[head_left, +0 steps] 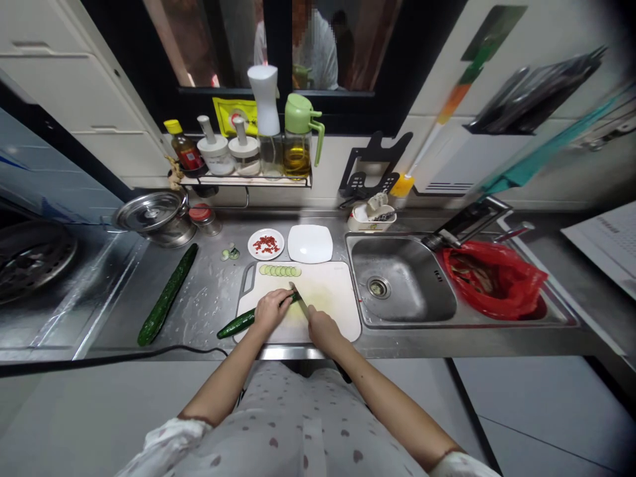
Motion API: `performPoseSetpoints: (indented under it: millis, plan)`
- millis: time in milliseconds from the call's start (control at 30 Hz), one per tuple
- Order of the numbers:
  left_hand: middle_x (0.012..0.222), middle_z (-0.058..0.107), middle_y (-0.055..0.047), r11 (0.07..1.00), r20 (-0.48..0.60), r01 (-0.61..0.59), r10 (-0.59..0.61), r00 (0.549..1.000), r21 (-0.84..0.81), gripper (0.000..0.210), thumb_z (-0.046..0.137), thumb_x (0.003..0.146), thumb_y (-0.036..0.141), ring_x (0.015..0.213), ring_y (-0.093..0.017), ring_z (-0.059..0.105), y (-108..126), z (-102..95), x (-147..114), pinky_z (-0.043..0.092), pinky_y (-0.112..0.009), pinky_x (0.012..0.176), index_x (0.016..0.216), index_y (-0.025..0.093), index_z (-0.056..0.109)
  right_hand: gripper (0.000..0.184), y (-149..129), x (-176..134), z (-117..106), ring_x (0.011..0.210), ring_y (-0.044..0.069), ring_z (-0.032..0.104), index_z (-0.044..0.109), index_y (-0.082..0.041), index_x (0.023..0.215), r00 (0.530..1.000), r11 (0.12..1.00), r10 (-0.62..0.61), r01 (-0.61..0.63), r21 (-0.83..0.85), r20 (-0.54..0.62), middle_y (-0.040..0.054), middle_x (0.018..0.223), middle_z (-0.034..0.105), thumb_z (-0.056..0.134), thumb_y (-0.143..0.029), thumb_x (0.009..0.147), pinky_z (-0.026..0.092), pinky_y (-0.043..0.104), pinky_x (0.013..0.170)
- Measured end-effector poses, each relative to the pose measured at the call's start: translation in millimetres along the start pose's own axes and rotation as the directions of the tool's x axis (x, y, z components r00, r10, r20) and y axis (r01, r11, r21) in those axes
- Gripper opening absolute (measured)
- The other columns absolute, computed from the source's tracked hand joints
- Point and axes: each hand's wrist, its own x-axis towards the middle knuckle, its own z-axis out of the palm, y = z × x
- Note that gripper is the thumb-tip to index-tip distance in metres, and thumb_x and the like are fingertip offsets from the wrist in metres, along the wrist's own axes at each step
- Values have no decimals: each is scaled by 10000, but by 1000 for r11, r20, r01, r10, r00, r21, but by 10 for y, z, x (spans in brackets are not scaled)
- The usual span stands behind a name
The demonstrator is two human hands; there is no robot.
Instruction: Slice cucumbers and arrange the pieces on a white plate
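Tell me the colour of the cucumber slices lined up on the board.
The cucumber slices are pale green with darker green rims, seen in the head view.

left hand [271,311] grips cucumber [237,324] on white cutting board [340,291]; right hand [324,330] holds knife [302,305] at its right end. cucumber slices [280,271] lie in row near board's far edge.

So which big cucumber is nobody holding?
The long cucumber on the counter, left of the cutting board. The other cucumber, partly on the board, is held by the left hand.
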Motion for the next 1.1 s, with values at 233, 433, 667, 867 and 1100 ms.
performPoseSetpoints:
  millis: [233,433,667,867,1100]
  plan:
    - [1085,704,-11,1000,-26,-23,23,999,-5,254,513,917,306,986,-165,642,-8,11,-1,508,-298,896,1115,273,669,316,-32,118,17,926,227,643,451,-142,1178,1000,1000,-18,18,-11,-11,150,1004,658,395,-72,875,419,281,706]
    - [1081,705,-21,1000,-27,-24,24,999,-4,257,506,922,315,985,-166,642,1,5,-4,509,-299,896,1108,259,674,369,-89,260,5,979,222,636,436,-128,1211,998,999,-47,47,-16,-36,154,1038,662,375,-44,857,434,282,750]
    - [1081,704,-23,1000,-14,-21,21,1000,3,257,507,921,314,998,-167,639,-5,6,-4,504,-302,913,1109,260,673,337,-57,205,73,956,231,645,451,-136,1182,999,1000,-22,22,-16,-26,151,1009,666,384,-56,861,432,287,734]
    - [1080,705,-18,1000,-8,-22,22,1000,6,254,506,920,305,989,-168,641,1,0,-1,508,-303,904,1107,257,671,325,3,69,121,962,230,644,451,-143,1168,1000,1000,-4,4,-20,4,140,991,665,394,-53,861,421,282,730]
    - [1083,705,-21,1000,-25,-17,17,1000,17,253,513,914,301,985,-170,643,7,-1,-5,515,-299,884,1108,261,672,329,-67,211,98,966,228,645,458,-147,1163,1000,1000,-1,1,-21,-10,143,1013,663,403,-47,855,427,280,725]
